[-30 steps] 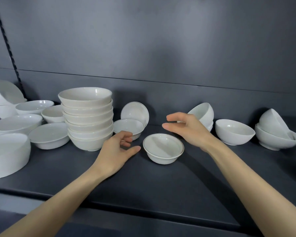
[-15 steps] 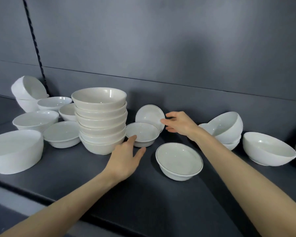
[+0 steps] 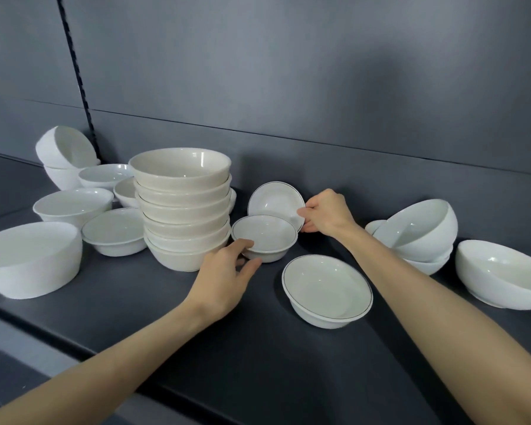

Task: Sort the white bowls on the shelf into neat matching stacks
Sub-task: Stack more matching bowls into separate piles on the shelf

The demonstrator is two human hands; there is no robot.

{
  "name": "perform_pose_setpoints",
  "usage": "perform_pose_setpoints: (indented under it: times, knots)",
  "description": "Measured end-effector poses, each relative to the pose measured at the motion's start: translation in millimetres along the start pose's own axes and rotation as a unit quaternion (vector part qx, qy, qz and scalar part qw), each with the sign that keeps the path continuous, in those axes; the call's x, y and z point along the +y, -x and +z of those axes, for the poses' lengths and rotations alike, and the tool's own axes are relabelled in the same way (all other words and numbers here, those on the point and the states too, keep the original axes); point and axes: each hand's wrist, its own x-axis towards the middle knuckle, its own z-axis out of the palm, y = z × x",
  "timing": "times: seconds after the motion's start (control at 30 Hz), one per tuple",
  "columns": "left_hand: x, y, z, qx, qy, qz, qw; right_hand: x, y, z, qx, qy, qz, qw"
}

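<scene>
Head view: right hand (image 3: 328, 213) pinches right edge of tilted lined bowl (image 3: 273, 200), leaning just behind upright lined bowl (image 3: 264, 234); left hand (image 3: 224, 277) grips that one's near rim.

On the shelf (image 3: 258, 363), a tall stack of bowls (image 3: 184, 210) stands left of centre. Just to its right sits a small bowl (image 3: 265, 237), the left hand (image 3: 224, 277) gripping its near rim. Behind it a leaning bowl (image 3: 275, 202) is tipped up toward the back wall, its right edge pinched by the right hand (image 3: 327, 214). A third bowl (image 3: 327, 291) lies nearer the front edge. A tilted pile (image 3: 417, 230) and a single bowl (image 3: 503, 274) sit toward the right end, and a large bowl (image 3: 28, 259) at the front left.
</scene>
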Motion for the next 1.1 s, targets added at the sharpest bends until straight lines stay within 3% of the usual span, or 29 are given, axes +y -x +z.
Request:
perform_pose_setpoints:
  times: [0.27, 0.47, 0.7, 1.1]
  knots:
    - [2, -6, 6, -0.014, -0.014, 0.0, 1.0, 4, 9, -9, 0.077, 0.076, -0.021, 0.994]
    - [4, -6, 8, 0.005, -0.007, 0.019, 1.0, 2, 22, -22, 0.128, 0.147, -0.039, 0.98]
    - [7, -4, 9, 0.044, 0.02, 0.042, 0.998, -5, 27, -34, 0.181, 0.156, -0.038, 0.97]
    - [24, 0, -2, 0.093, 0.022, 0.147, 0.985, -17, 54, -83, 0.273, -0.107, 0.003, 0.956]
